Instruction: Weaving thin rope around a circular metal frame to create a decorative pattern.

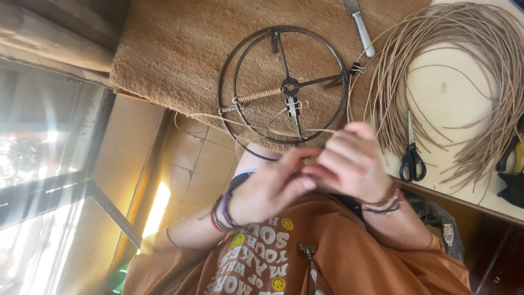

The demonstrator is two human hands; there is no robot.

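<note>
My left hand (267, 186) and my right hand (355, 164) meet in front of my orange shirt, fingers pinched together on a thin cane strand (245, 124). The strand runs left from my fingers, across the near edge of a dark metal ring frame (221, 82), toward the frame's left side. The frame lies flat on a brown coir mat (169, 49). One of its spokes is wrapped in cane (256, 95), and small black binder clips (293, 105) sit at the hub and on the right rim. Bracelets circle both wrists.
A large loose coil of cane (464, 65) lies on a cream table (447, 93) at the right, with black-handled scissors (412, 158) beside it. A metal knife handle (361, 30) lies above the ring. A yellow and black tool (513, 164) sits at the right edge. Bright window at left.
</note>
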